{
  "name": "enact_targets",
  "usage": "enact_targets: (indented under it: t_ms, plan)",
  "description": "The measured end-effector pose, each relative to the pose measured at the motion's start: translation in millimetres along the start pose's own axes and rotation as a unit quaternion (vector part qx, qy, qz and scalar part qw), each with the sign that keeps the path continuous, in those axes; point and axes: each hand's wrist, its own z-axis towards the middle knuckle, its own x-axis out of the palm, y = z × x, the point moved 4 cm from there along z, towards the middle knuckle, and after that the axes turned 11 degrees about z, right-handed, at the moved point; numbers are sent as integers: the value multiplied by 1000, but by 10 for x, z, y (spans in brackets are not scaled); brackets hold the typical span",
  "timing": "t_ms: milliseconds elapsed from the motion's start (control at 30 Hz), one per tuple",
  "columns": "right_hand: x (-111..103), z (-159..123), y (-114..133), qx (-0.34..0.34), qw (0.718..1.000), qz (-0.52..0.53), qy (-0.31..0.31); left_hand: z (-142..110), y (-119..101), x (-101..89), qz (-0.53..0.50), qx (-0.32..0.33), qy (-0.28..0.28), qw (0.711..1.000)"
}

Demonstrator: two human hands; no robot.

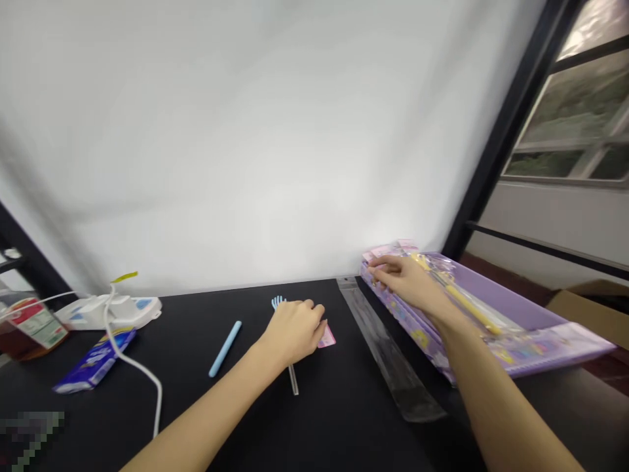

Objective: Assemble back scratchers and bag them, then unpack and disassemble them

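Note:
My left hand (pixel 295 330) is over the black table, its fingers curled down on a small pink card (pixel 327 337) that sticks out past the thumb. Under this hand lies a back scratcher; its light blue claw (pixel 278 301) shows beyond the knuckles and its thin metal rod (pixel 293 380) on the near side. A separate light blue handle (pixel 225 348) rests to the left. Over the left rim of a purple box (pixel 491 288) hangs my right hand (pixel 405 280), fingers bent but apart, with nothing plainly held. Wrapped items with yellow sticks (pixel 474 308) lie in the box.
A long clear plastic sleeve (pixel 388 354) lies left of the box. On the left are a white power strip (pixel 113 311) with a white cable (pixel 142 370), a blue packet (pixel 95 360) and a bottle with a red label (pixel 34 324). A white wall stands behind.

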Motion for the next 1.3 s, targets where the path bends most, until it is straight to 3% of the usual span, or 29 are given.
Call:
enact_targets:
  t_ms: [100, 200, 400, 500, 567, 633, 667, 767, 833, 967, 1067, 1133, 1200, 1300]
  plan:
    - [-461, -32, -279, 65, 967, -219, -109, 248, -274, -59, -23, 32, -24, 999]
    - [-635, -72, -525, 120, 937, -308, -113, 402, -495, -81, -37, 51, -37, 997]
    - [-655, -74, -566, 139, 935, -301, -127, 470, -703, -55, -67, 76, -34, 994]
    - [-647, -82, -373, 77, 952, -256, -147, 466, -671, -36, -106, 48, -35, 993]
    - [-586, -113, -166, 7, 965, -210, -158, 466, -607, -17, -187, 9, -42, 981]
    - [-437, -165, 72, -67, 977, -139, -147, 457, -520, 12, -340, -37, -45, 939]
    - [-331, -196, 188, -100, 981, -92, -135, 444, -475, 30, -432, -57, -39, 899]
    - [60, -279, 432, -143, 983, 79, -87, 337, -358, 36, -669, -84, -13, 738]
    - [337, -315, 490, -133, 976, 169, -41, 203, -286, 13, -741, -94, 4, 665]
    - [714, -378, 472, -102, 974, 199, 38, -110, -106, 76, -777, -147, 19, 612]
    - [787, -455, 482, -124, 984, 120, 51, -265, 98, 187, -816, -187, -49, 545]
    - [861, -523, 496, -128, 982, 65, 122, -326, 240, 243, -831, -211, -99, 506]
    - [947, -587, 492, -117, 974, 24, 191, -363, 346, 268, -839, -226, -130, 477]
    - [1051, -623, 462, -96, 972, 5, 214, -393, 404, 277, -854, -239, -146, 439]
